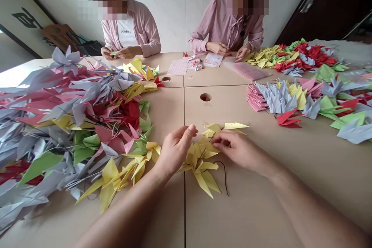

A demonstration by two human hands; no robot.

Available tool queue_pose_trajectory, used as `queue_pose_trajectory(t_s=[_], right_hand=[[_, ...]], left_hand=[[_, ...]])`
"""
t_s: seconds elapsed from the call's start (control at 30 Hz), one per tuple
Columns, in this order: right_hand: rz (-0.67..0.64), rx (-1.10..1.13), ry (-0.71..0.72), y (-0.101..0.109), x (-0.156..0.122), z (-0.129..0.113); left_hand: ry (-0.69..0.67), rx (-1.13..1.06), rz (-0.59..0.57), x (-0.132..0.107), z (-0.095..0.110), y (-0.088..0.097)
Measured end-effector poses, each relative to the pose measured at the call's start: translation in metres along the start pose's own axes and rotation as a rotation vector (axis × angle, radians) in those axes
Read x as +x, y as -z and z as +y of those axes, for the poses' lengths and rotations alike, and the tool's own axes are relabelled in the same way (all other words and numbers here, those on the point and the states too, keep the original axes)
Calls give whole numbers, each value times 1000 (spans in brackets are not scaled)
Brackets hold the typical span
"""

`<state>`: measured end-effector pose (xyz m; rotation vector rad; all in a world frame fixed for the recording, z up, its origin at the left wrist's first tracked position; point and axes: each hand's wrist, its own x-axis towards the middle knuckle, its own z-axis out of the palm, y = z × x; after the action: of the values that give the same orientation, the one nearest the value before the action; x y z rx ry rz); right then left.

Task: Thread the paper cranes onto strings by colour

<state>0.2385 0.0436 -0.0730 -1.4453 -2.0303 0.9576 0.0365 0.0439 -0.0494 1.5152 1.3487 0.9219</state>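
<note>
Folded yellow paper cranes lie in a loose bunch on the table between my hands, threaded on a dark string whose loose end curls down to the right. My left hand is beside the bunch's left edge, thumb raised and fingers curled; what they hold, if anything, is hidden. My right hand is closed at the bunch's upper right, fingertips pinched at the dark string by the cranes. Another yellow paper crane lies just beyond it.
A large heap of strung paper cranes fills the left side. More coloured cranes lie at the right, with a far pile behind. Two people in pink sit opposite, handling paper. The table has a round hole and seams.
</note>
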Motion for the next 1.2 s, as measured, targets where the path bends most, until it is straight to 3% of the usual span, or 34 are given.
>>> queue_pose_trajectory(t_s=[0.1, 0.17, 0.33, 0.4, 0.47, 0.53, 0.63, 0.73, 0.87, 1.03, 1.2], right_hand=[[263, -174, -81, 2, 2, 1], [351, -253, -79, 2, 5, 4], [346, -397, -118, -3, 8, 10], [333, -426, -131, -4, 9, 10], [329, -446, -106, -4, 9, 9], [365, -434, -63, -4, 8, 7], [469, -282, 21, -5, 6, 3], [494, -117, 130, -8, 2, -4], [434, 25, 198, -14, -5, -14], [345, 298, 14, -18, -7, -17], [218, 619, -78, -20, -3, -16]], left_hand=[[25, 31, -113, -1, 0, -3], [25, 43, -202, -3, 0, -5], [17, -46, -506, -8, 5, -6], [5, -51, -569, -8, 5, -7], [-4, -48, -537, -7, 3, -7], [15, -62, -417, -5, -1, -8], [67, -98, -209, -2, -7, -9], [52, -108, -106, 0, -9, -10], [64, -55, -126, 0, -8, -10], [72, 39, -139, 2, -10, -6], [125, -96, -161, 0, -8, -8]])
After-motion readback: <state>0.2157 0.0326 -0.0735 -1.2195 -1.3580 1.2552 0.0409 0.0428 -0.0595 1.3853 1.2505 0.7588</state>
